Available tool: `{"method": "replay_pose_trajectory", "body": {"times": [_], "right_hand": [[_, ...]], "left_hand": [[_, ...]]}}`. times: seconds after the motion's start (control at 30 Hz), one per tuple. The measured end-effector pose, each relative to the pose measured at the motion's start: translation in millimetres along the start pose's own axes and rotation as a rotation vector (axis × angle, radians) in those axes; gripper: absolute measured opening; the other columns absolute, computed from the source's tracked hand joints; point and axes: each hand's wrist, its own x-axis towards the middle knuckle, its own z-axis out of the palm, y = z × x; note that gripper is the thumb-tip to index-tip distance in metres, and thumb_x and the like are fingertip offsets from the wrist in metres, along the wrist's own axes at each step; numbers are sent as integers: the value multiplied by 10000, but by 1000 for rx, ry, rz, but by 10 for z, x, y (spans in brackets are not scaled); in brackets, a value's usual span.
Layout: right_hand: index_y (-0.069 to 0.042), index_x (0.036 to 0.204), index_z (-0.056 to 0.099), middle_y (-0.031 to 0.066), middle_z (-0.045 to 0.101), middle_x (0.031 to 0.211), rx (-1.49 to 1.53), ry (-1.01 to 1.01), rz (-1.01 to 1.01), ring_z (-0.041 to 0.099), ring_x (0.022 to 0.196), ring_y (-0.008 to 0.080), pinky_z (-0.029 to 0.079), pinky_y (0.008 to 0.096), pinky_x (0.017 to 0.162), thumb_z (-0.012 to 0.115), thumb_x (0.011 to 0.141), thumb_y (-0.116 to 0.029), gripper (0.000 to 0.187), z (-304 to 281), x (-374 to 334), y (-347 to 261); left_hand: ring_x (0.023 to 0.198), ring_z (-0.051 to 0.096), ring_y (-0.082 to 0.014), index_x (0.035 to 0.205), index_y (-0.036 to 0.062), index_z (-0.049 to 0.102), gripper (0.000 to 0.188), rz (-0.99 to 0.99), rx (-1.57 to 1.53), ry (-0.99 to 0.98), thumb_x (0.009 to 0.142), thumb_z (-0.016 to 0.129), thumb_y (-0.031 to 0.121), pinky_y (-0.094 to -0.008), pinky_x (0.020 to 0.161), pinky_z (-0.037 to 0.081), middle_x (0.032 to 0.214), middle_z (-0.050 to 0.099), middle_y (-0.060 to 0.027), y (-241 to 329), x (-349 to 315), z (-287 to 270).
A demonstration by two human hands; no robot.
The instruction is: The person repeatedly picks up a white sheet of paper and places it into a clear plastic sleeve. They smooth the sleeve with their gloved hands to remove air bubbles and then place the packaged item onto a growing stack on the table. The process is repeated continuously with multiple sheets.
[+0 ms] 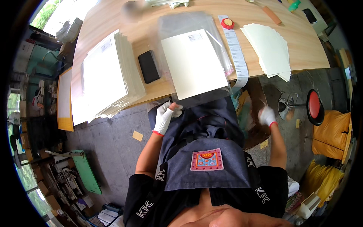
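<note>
In front of me a cream paper sheet [193,68] with a small white label lies in a clear plastic bag [204,100], whose near end hangs past the table edge. My left hand [165,116], in a white glove with bare fingertips, is closed at the bag's near left corner and appears to pinch it. Off to the right, my right hand [267,115], gloved too, is over an open brown carton [258,130]. Motion smears its fingers, so whether it holds anything cannot be made out. More clear bags [181,22] lie beneath the sheet.
A stack of bagged sheets [106,72] and a black phone [149,66] lie to the left. Right of the bag are a label strip [236,53], a red round object [227,24] and fanned cream sheets [267,49]. A red-seated stool [314,107] stands right.
</note>
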Motion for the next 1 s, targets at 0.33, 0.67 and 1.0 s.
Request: {"method": "replay_pose_trajectory", "body": {"times": [0.33,0.67,1.0], "right_hand": [[-142,990,598,40,541,1106,534,783,-749,530,1000,246,441,367,809,765,529,-140,490,-1546,-120,-1827],[-47,728,508,5,498,550,1467,2,-60,453,432,83,374,257,425,676,792,-137,201,-1388,-37,-2416],[-98,822,531,15,589,718,1486,-853,-2,589,626,150,454,320,517,572,854,-291,199,-162,-202,-572]], "left_hand": [[533,535,-199,851,109,637,232,1220,1186,288,654,759,111,-302,461,442,881,618,-33,-166,241,103],[715,545,-104,947,86,570,142,345,24,440,823,640,90,-270,624,471,783,541,17,-361,147,146],[687,570,-108,926,162,528,84,53,-494,136,874,583,198,-289,587,476,837,594,20,-94,27,-16]]}}
